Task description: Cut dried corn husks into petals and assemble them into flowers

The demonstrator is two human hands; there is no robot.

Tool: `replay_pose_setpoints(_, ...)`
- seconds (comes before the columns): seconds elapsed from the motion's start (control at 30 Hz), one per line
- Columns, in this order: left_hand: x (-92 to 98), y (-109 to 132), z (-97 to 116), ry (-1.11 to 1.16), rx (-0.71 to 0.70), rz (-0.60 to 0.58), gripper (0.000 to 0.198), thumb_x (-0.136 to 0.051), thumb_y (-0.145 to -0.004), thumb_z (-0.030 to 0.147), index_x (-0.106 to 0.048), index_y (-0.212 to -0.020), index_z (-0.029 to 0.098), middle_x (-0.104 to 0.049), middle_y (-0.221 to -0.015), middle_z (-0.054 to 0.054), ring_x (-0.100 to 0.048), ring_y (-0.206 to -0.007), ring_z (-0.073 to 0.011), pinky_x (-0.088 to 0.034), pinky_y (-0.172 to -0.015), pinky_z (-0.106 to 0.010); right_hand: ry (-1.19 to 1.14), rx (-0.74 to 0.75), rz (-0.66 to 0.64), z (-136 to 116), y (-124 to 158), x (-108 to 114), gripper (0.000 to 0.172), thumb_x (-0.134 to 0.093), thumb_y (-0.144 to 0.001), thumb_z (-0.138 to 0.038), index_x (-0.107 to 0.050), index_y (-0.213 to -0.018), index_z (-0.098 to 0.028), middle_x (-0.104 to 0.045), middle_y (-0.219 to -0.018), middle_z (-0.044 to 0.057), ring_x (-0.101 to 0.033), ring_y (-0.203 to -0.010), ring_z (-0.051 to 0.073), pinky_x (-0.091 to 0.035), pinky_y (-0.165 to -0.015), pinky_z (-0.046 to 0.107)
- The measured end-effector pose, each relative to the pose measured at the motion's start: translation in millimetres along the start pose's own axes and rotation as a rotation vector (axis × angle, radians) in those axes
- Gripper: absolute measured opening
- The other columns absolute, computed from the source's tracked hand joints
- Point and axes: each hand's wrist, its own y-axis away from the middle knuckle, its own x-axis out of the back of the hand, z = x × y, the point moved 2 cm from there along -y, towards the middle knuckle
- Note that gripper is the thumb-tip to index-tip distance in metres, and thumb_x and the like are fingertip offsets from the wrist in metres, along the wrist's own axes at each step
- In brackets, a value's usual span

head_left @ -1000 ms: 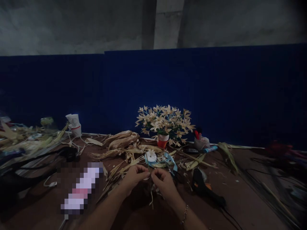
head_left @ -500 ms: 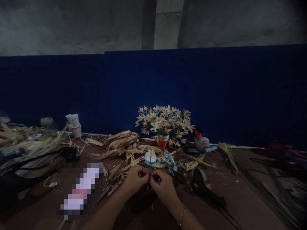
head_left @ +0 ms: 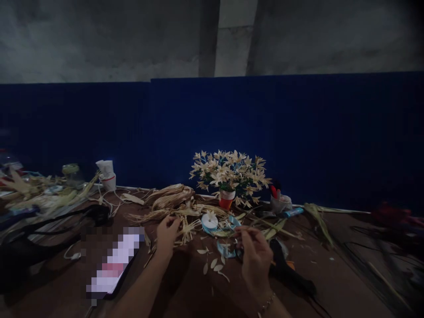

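Observation:
My left hand point(head_left: 167, 234) reaches over dried husk strips point(head_left: 187, 229) with its fingers curled together. Whatever its fingertips pinch, if anything, is too dim to make out. My right hand point(head_left: 255, 256) is closed in a pinch beside a light blue ribbon point(head_left: 234, 221); what sits in its fingertips I cannot make out. Between the hands, several small pale petal-shaped pieces point(head_left: 217, 267) lie on the brown table point(head_left: 198, 300). Behind them is a white and blue ribbon spool point(head_left: 210, 222) with a pale flower at its top.
A red pot of pale husk flowers point(head_left: 226, 201) stands at the back. Right of my right hand lies a black glue gun point(head_left: 294, 280). A blurred-out phone point(head_left: 114, 265) is on the left, near black straps point(head_left: 49, 221). A cup with red-handled tools point(head_left: 281, 203) stands behind.
My hands were close together in the middle and have parted. The left went left to the husk strips, the right moved right. The petal-shaped pieces between them now show.

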Motion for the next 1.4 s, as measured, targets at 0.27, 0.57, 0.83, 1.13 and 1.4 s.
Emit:
replay_pose_setpoints(0.27,-5.3,4.1,11.4,0.439,0.205,-0.196,0.026,-0.068,-0.055,0.030,-0.047,-0.062,0.017,-0.061,-0.064,0.003,-0.042,-0.043,-0.0037,-0.029,-0.042,-0.015,0.440,-0.127,-0.467,13.9,-11.7,-34.9,0.009,-0.054,-0.065,-0.018,-0.054,-0.055,-0.019,-0.054,-0.044,-0.002,-0.050,-0.041,0.013,-0.036,-0.042,0.023)
replay_pose_setpoints(0.57,-12.4,18.6,9.9,0.361,0.199,-0.432,0.023,-0.069,-0.058,0.029,-0.055,-0.070,0.015,-0.053,-0.053,0.005,-0.038,-0.041,-0.0028,-0.025,-0.041,-0.015,0.370,0.059,-0.563,21.3,-18.7,-78.7,0.021,-0.052,-0.074,-0.031,-0.068,-0.078,-0.018,-0.066,-0.084,0.007,-0.058,-0.082,0.019,-0.043,-0.075,0.030)
replay_pose_setpoints(0.83,-22.0,12.6,-3.4,-0.003,-0.050,-0.433,0.020,-0.070,-0.054,0.030,-0.060,-0.060,0.014,-0.057,-0.056,0.001,-0.048,-0.055,-0.0116,-0.036,-0.053,-0.021,0.201,-0.070,-0.476,27.0,-13.8,-86.9,0.011,-0.067,-0.058,-0.027,-0.066,-0.054,-0.018,-0.064,-0.067,0.004,-0.057,-0.072,0.019,-0.043,-0.070,0.029)
replay_pose_setpoints(1.13,-8.9,18.8,11.6,-0.117,-0.211,-0.167,0.017,-0.060,-0.065,0.033,-0.064,-0.071,0.018,-0.058,-0.061,0.000,-0.051,-0.061,-0.0152,-0.038,-0.059,-0.024,0.166,-0.110,-0.120,25.0,-27.9,-41.8,0.027,-0.059,-0.068,-0.041,-0.060,-0.062,-0.016,-0.055,-0.059,0.000,-0.046,-0.056,0.014,-0.038,-0.055,0.026)
replay_pose_setpoints(1.4,-37.2,60.0,-2.9,0.159,0.280,-0.567,0.037,-0.055,-0.068,0.052,-0.065,-0.063,0.016,-0.054,-0.052,0.000,-0.046,-0.050,-0.0126,-0.036,-0.052,-0.024,0.409,0.411,-0.429,7.7,14.6,-27.8,0.013,-0.052,-0.079,-0.022,-0.065,-0.083,-0.020,-0.058,-0.090,0.008,-0.055,-0.085,0.020,-0.044,-0.072,0.031)
